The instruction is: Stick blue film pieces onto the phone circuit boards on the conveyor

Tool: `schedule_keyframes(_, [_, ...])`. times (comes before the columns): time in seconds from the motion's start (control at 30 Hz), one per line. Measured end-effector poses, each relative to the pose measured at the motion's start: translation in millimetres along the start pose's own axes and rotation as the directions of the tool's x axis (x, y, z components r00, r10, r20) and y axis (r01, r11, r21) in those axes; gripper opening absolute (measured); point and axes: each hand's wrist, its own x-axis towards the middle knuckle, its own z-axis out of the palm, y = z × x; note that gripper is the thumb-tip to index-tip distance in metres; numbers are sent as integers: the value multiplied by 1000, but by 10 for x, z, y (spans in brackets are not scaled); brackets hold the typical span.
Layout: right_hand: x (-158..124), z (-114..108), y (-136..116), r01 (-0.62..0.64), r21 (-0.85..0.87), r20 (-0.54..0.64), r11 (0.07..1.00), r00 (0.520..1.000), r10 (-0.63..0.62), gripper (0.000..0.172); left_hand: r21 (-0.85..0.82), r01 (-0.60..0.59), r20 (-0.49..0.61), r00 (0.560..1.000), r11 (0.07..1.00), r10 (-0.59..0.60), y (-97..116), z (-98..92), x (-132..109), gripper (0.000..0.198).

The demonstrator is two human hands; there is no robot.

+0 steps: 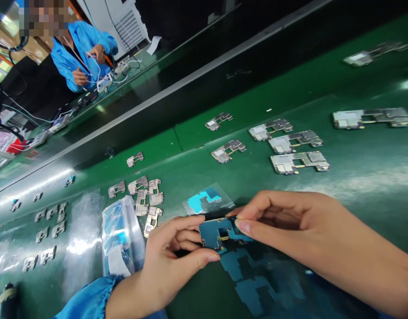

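A small circuit board (211, 234) with a dark blue face and a rectangular cutout is held up between both hands. My left hand (177, 248) grips its left end, the thumb below and the fingers along the upper edge. With thumb and index finger, my right hand (283, 226) pinches the board's right end. Under the hands lies a dark transparent sheet with blue board-shaped film stickers (257, 290). Just behind the board, a clear piece with one bright blue film sticker (202, 201) rests on the green bench.
Several bare circuit boards (300, 162) lie on the green bench (187, 166) at right, with more at left. A plastic bag of blue film (119, 230) sits beside my left wrist. Across a dark ledge, a person in blue sleeves (79, 53) handles cables.
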Motion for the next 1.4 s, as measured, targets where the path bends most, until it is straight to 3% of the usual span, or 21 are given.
schedule_keyframes(0.37, [-3, 2, -9, 28, 19, -14, 999, 1000, -27, 23, 29, 25, -1, 1000, 999, -25, 45, 9, -12, 41])
schedule_keyframes(0.53, [-4, -4, -9, -9, 11, -3, 1000, 1000, 9, 26, 82, 0, 35, 999, 997, -3, 92, -13, -9, 20])
schedule_keyframes(0.77, [25, -1, -96, 23, -6, 10, 1000, 1000, -23, 22, 47, 110, 30, 993, 993, -112, 74, -44, 26, 17])
schedule_keyframes(1.07, [15, -6, -103, 18, 6, 29, 1000, 999, -18, 19, 55, 124, 0, 992, 991, -125, 69, -47, 49, 16])
schedule_keyframes(1.27, [-1, -13, -116, 12, 19, 46, 1000, 999, -13, 16, 26, 272, -16, 962, 962, -272, 67, -79, 114, 15])
schedule_keyframes(1.4, [-2, -23, -140, -16, 31, 58, 999, 998, 14, 12, -10, 300, 1, 954, 954, -300, 76, -78, 139, 13])
